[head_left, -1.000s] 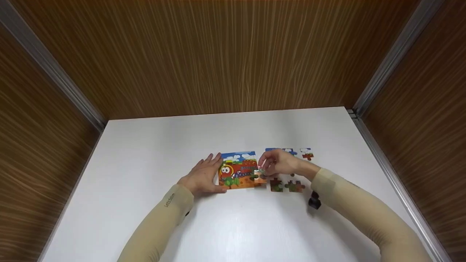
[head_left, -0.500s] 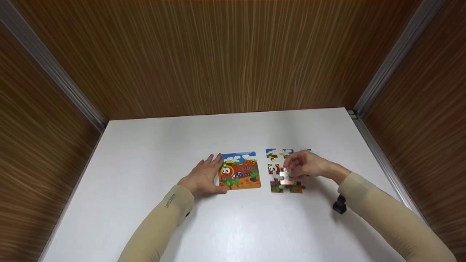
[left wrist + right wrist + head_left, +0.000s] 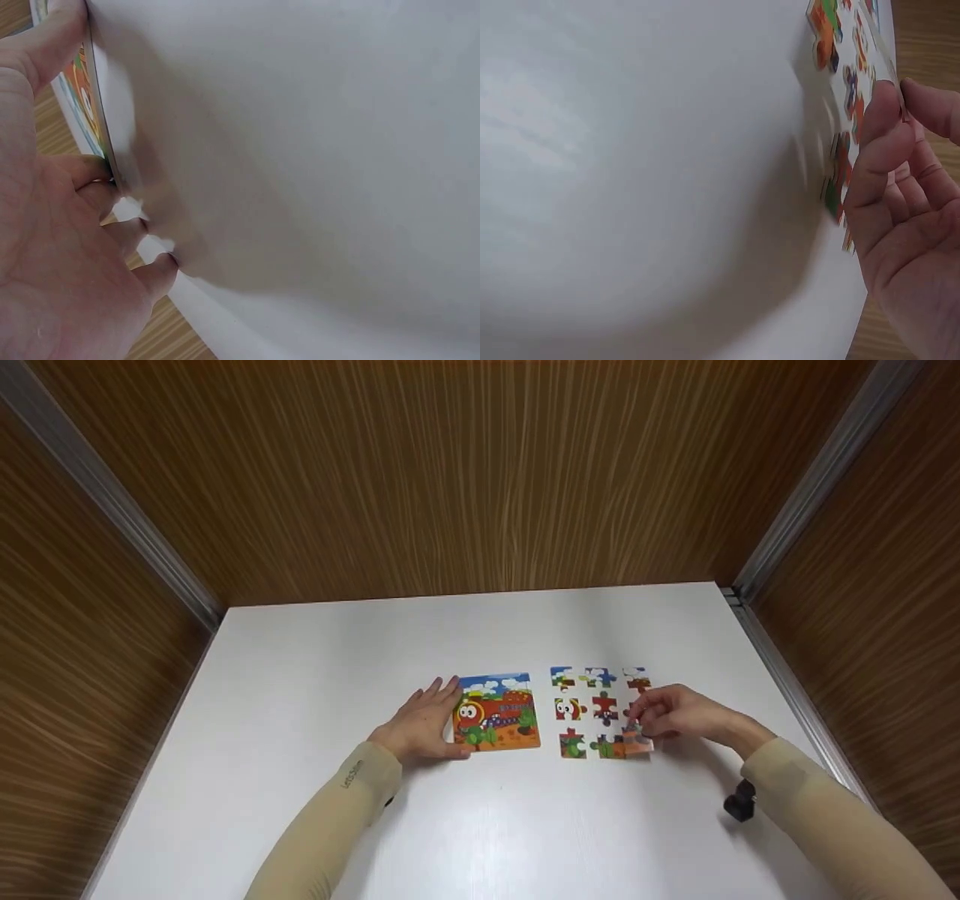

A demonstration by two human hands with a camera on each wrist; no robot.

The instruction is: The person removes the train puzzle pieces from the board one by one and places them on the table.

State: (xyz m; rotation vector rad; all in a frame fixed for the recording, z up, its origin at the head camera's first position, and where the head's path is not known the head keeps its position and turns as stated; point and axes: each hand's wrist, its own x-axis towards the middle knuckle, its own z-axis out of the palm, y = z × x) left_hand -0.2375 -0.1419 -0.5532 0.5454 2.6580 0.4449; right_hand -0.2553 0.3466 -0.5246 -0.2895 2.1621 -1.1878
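Observation:
My left hand (image 3: 424, 726) lies spread on the table, its fingertips and thumb along the left edge of a square picture board (image 3: 496, 714) printed with a red cartoon train. In the left wrist view a strip of that picture board (image 3: 84, 97) shows past the thumb. Right of the board, jigsaw pieces (image 3: 605, 708) lie apart in rows. My right hand (image 3: 686, 716) pinches an orange jigsaw piece (image 3: 637, 742) between thumb and finger over the bottom right of these rows, overlapping a piece there. It covers part of the piece at the right of the middle row.
The white table (image 3: 480, 825) has a brown wood-grain panel (image 3: 480, 480) along its back and more panels at both sides. A small black object (image 3: 740, 801) sits at my right wrist below the sleeve.
My right hand has moved right with the pinched jigsaw piece, from the picture board's right edge to the far bottom corner of the pieces. My left hand has stayed in place.

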